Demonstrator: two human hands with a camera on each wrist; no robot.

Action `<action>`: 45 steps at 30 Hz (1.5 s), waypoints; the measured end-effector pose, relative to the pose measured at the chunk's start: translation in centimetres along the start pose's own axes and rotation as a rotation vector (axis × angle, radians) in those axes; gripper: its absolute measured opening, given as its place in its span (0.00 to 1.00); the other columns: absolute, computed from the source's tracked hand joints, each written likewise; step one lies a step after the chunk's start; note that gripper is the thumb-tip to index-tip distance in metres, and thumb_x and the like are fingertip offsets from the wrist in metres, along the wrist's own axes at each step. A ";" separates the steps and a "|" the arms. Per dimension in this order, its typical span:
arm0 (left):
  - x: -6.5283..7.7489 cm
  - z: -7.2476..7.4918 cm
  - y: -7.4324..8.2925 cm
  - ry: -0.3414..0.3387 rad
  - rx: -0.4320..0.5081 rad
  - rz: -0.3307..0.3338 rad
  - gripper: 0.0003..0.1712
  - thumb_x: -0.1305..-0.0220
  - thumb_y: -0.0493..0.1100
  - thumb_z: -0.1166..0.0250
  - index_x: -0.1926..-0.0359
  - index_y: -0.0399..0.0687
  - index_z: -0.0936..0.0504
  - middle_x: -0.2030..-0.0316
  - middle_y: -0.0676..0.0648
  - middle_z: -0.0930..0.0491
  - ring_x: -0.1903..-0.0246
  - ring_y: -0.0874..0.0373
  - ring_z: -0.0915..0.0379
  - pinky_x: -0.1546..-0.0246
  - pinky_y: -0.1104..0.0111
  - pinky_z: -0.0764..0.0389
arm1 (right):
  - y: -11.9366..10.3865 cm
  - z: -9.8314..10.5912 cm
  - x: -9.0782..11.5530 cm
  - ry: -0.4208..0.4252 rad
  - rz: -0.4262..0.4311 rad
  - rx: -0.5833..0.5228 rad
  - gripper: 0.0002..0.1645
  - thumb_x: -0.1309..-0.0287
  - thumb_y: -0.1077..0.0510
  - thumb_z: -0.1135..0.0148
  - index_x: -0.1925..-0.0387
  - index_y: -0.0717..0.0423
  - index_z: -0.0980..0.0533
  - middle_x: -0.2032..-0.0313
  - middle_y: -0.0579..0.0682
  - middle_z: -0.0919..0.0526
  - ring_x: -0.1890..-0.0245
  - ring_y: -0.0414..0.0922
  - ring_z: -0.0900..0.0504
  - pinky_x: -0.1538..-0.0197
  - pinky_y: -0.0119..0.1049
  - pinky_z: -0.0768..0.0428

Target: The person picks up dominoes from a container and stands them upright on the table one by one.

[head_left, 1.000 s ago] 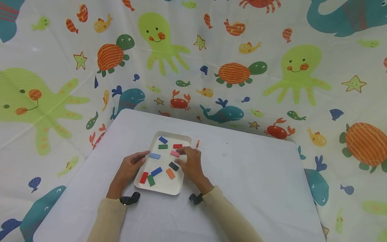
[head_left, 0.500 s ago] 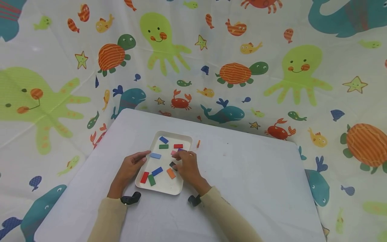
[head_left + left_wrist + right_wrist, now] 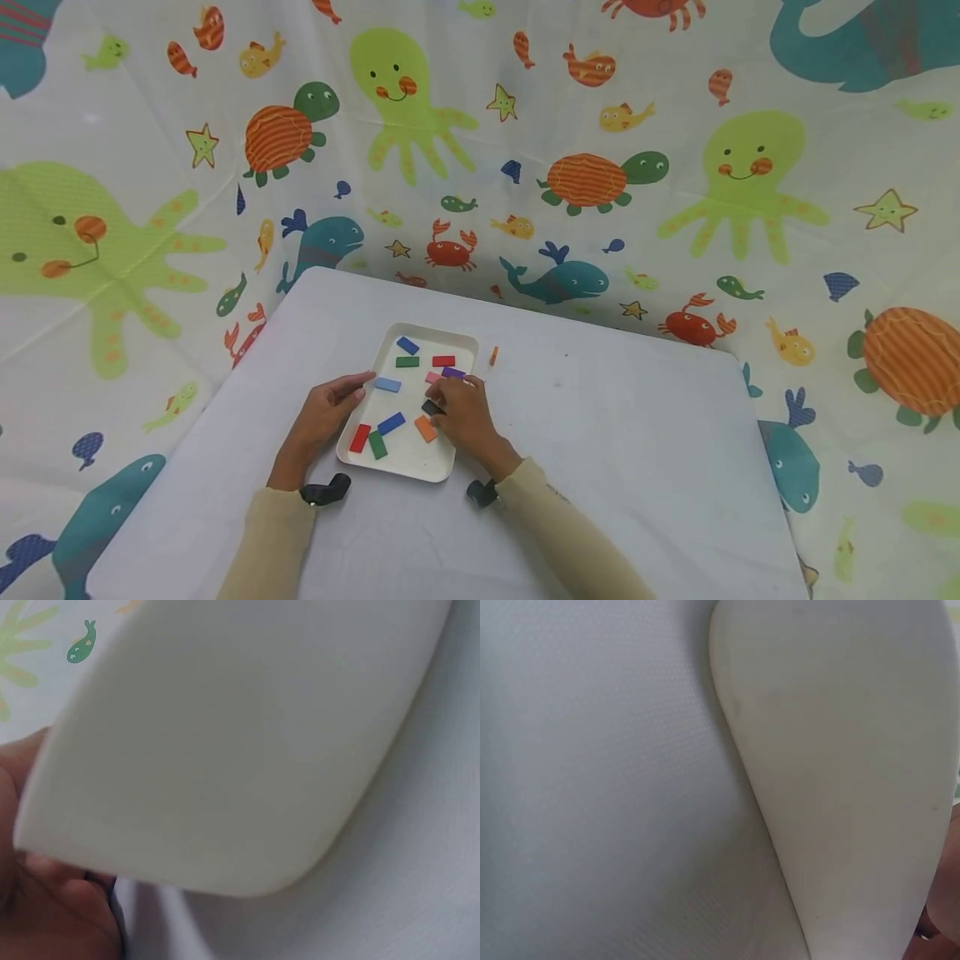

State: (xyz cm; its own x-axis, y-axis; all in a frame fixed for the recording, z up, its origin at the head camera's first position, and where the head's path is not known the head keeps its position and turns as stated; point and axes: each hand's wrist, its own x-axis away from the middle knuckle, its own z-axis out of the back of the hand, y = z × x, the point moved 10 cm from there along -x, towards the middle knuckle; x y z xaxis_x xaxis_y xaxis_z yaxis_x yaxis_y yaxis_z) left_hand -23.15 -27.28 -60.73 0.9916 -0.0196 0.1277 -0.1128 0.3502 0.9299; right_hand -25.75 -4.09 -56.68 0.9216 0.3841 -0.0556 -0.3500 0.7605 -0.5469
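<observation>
Small coloured rectangular blocks lie in a white tray (image 3: 408, 475) in the head view. My left hand (image 3: 318, 421) is at the tray's left rim, fingertips touching it; the left wrist view shows the tray's outer wall (image 3: 217, 772) in front of part of that hand. Over the tray's right side is my right hand (image 3: 465, 417), fingers bent and thumb apart from the index finger. Close to its fingers are a pink block (image 3: 432, 377), a purple block (image 3: 453, 372) and a black block (image 3: 431, 407). The hand partly covers the pink and black ones.
Elsewhere in the tray lie a red block (image 3: 443, 361), an orange block (image 3: 425, 428), a light blue block (image 3: 387, 384) and several others. An orange piece (image 3: 493, 356) is outside, right of the tray, on the white tablecloth (image 3: 637, 450). A sea-animal curtain (image 3: 465, 108) hangs behind.
My right hand has shifted slightly left and down over the tray. The purple block has come into view beside the pink one. My left hand stays at the rim.
</observation>
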 end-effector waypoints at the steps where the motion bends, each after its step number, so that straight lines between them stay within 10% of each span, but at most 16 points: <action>1: 0.0 0.0 0.0 0.000 0.004 0.000 0.27 0.20 0.51 0.39 0.26 0.50 0.24 0.24 0.45 0.27 0.22 0.44 0.34 0.33 0.75 0.29 | -0.1 0.0 0.0 -0.006 0.003 0.001 0.19 0.42 0.54 0.19 0.50 0.44 0.16 0.56 0.39 0.10 0.52 0.37 0.13 0.20 0.51 0.35; 21: -0.2 -0.1 -0.3 0.009 0.032 0.000 0.27 0.20 0.50 0.38 0.26 0.47 0.24 0.25 0.43 0.27 0.22 0.43 0.34 0.35 0.81 0.29 | -0.8 0.0 -0.4 -0.026 0.017 0.117 0.16 0.40 0.54 0.21 0.50 0.46 0.15 0.56 0.41 0.09 0.49 0.40 0.14 0.26 0.48 0.29; 45: 0.1 0.0 -0.3 0.011 -0.007 0.025 0.28 0.20 0.52 0.38 0.26 0.51 0.24 0.24 0.46 0.27 0.22 0.45 0.33 0.29 0.62 0.29 | -0.7 3.5 -0.8 0.162 0.018 -0.117 0.17 0.35 0.61 0.26 0.47 0.45 0.17 0.52 0.44 0.13 0.46 0.41 0.15 0.30 0.51 0.34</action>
State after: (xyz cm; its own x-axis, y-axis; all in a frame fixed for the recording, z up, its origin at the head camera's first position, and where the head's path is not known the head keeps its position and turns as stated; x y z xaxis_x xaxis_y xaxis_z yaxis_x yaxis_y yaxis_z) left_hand -23.02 -27.34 -60.97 0.9892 -0.0001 0.1469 -0.1372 0.3572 0.9239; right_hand -26.86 -3.14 -53.31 0.9335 0.3012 -0.1948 -0.3539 0.6845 -0.6374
